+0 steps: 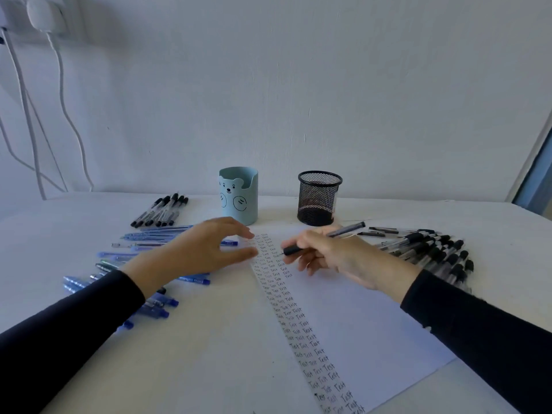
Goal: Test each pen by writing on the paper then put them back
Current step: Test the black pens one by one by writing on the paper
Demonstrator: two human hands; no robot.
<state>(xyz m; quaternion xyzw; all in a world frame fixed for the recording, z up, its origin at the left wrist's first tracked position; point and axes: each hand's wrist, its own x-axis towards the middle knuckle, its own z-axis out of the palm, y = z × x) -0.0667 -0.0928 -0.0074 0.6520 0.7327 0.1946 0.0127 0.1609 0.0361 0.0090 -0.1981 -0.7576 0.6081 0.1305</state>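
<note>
Dark sleeves [59, 339] frame the paper [343, 309]; left hand [203, 252] spread to steady it, right hand [334, 255] pinching a black pen [324, 237] to write

The white sheet of paper [358, 318] runs off the bottom edge, cutting its last handwritten rows. The open left hand [203, 252] and its black sleeve [68, 333] cover parts of the scattered blue pens [155, 306]. The white wall plug [44, 14] is cropped at the top-left corner. The small lettering on the pen barrels is unreadable.

pens [430, 252] flank paper [358, 318], centre open
</note>
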